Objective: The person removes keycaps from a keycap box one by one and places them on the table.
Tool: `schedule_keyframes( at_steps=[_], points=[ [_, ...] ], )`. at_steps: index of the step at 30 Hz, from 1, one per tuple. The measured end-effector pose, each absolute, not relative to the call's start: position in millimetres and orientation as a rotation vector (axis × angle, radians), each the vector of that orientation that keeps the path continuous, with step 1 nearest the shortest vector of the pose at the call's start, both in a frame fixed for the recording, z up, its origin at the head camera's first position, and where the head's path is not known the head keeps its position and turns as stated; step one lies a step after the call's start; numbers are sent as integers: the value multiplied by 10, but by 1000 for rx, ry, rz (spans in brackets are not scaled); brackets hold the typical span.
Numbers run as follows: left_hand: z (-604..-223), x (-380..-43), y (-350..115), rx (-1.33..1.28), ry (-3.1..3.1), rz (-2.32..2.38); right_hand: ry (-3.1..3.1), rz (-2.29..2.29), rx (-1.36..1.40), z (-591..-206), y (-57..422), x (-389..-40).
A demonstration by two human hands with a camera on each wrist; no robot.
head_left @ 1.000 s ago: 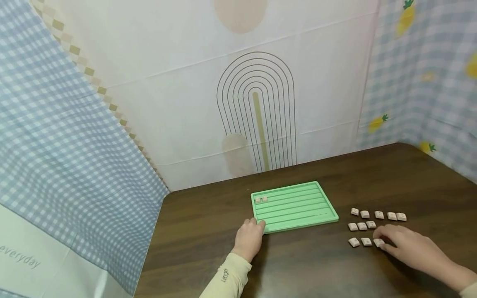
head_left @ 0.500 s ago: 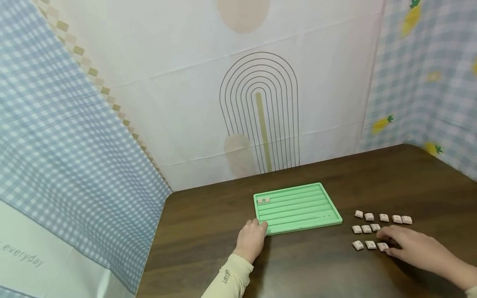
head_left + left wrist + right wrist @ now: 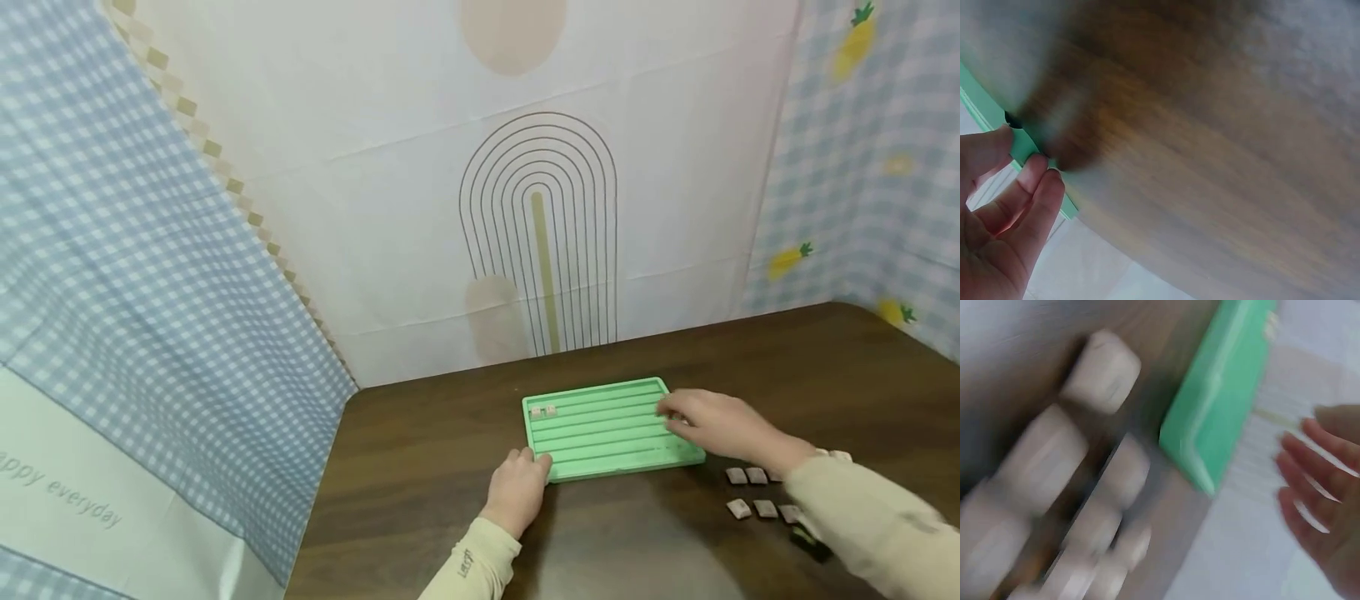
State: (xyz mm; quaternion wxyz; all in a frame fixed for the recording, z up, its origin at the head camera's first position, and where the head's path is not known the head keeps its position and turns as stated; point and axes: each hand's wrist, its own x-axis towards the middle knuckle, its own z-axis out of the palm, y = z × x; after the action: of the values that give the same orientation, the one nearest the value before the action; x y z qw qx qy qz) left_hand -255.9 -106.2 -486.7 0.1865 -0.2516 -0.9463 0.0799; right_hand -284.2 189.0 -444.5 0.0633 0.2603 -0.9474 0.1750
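A light green ridged tray (image 3: 600,433) lies on the table, with two pale keycaps (image 3: 543,411) at its far left end. My left hand (image 3: 517,492) grips the tray's near left corner; in the left wrist view, thumb and fingertips pinch the green rim (image 3: 1022,145). Over the tray's right side is my right hand (image 3: 716,423), fingers bent towards the thumb. A small pale bit, seemingly a keycap (image 3: 678,417), shows between them; the right wrist view is blurred and does not show it clearly. More keycaps (image 3: 738,508) lie in rows to the tray's right, partly hidden by the right sleeve.
The dark wooden table (image 3: 420,467) meets a white patterned cloth (image 3: 405,250) at the back. Checked cloth (image 3: 187,300) hangs at the left, and more at the right. A small dark item (image 3: 810,543) shows below the right forearm.
My right hand has moved from the keycap rows, left and away from me, to above the tray's right side. The left hand keeps its grip on the corner. The head view has shifted slightly.
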Motion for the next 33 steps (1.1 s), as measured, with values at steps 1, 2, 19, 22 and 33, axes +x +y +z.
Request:
schedule_keyframes(
  at_steps=[1, 2, 19, 22, 33],
  points=[
    [-4872, -2561, -1063, -708, -2662, 234, -2838, 508, 783, -4474, 1758, -2940],
    [-4874, -2562, -1062, -703, -2659, 246, -2816, 498, 781, -4515, 1625, -3034],
    [-4901, -2573, -1090, -695, -2590, 356, -2873, 587, 587, -4927, 374, -3621],
    [-4894, -2555, -1079, -695, -2598, 355, -2872, 545, 591, -4920, 372, -3599],
    [-4888, -2562, -1082, -687, -2595, 329, -2765, 547, 641, -4819, 433, -3560]
  ],
)
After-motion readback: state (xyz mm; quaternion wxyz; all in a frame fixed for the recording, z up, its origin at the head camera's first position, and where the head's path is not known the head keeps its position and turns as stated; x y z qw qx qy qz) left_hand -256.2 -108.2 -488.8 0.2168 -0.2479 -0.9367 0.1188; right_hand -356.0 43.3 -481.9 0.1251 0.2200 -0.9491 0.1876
